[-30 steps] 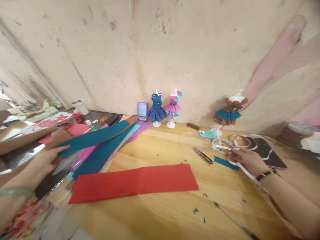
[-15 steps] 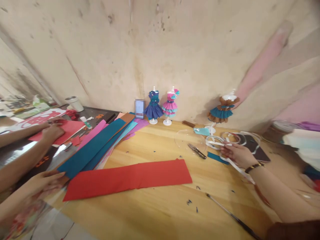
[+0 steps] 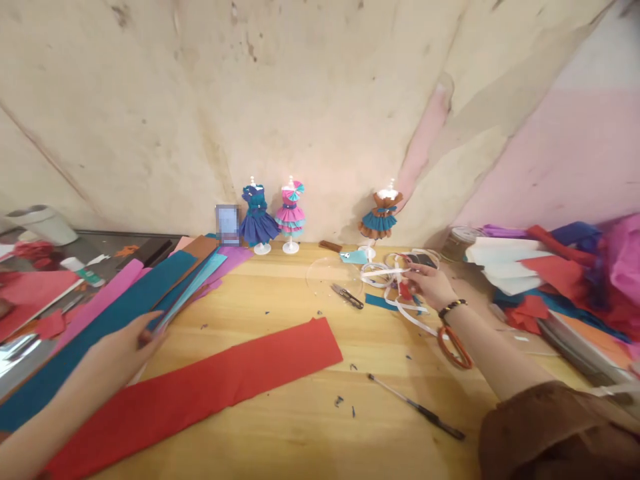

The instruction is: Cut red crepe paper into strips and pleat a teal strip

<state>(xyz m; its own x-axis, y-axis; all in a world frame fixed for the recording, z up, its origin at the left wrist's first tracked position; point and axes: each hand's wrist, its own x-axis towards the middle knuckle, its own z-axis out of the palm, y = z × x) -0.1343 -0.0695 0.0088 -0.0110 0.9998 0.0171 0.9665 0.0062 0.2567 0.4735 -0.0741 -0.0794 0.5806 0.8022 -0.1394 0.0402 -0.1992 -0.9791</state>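
White ribbon [image 3: 386, 272] grasped by right hand [image 3: 430, 283] | left hand [image 3: 117, 350] pinching blue strips [image 3: 189, 288] | clear dish [image 3: 320, 279]: specks [image 3: 327, 261]

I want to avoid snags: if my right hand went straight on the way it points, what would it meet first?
Your right hand would probably meet the coiled white band first, though depth is unclear.
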